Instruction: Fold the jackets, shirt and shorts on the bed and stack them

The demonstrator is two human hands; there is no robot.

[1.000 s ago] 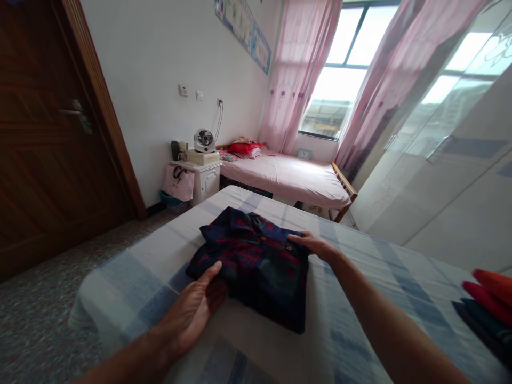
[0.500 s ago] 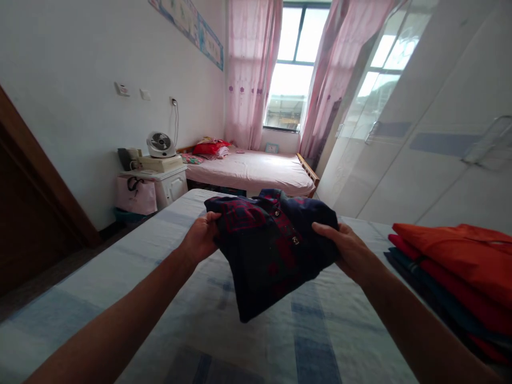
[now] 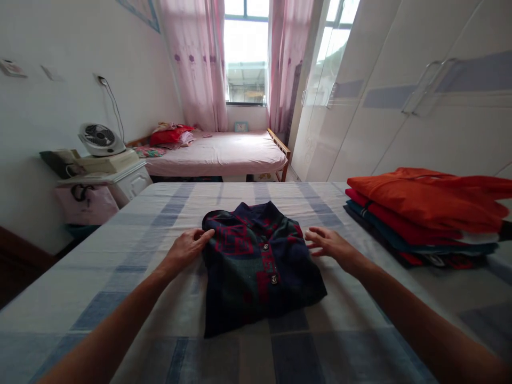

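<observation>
A folded dark navy and green shirt [image 3: 240,272] with red patterns, a collar and a buttoned placket lies on the bed, collar pointing away from me. At its left edge, my left hand [image 3: 187,249] has thumb and fingers closed on the cloth near the shoulder. Beside the shirt's right edge, my right hand [image 3: 332,248] is open, its fingers apart and holding nothing. To the right rests a stack of folded clothes, with an orange garment [image 3: 420,200] on top and red and teal ones beneath.
The bed's sheet [image 3: 132,277] is checked in white and blue. Beyond stands a second bed [image 3: 236,152] with pink bedding below a window. A small fan [image 3: 100,140] sits on a white cabinet [image 3: 134,186] at left. A white wardrobe [image 3: 384,128] lines the right side.
The shirt has come down from mid-air and now lies flat on the bed. My right hand has let go of it. The view has turned to the right.
</observation>
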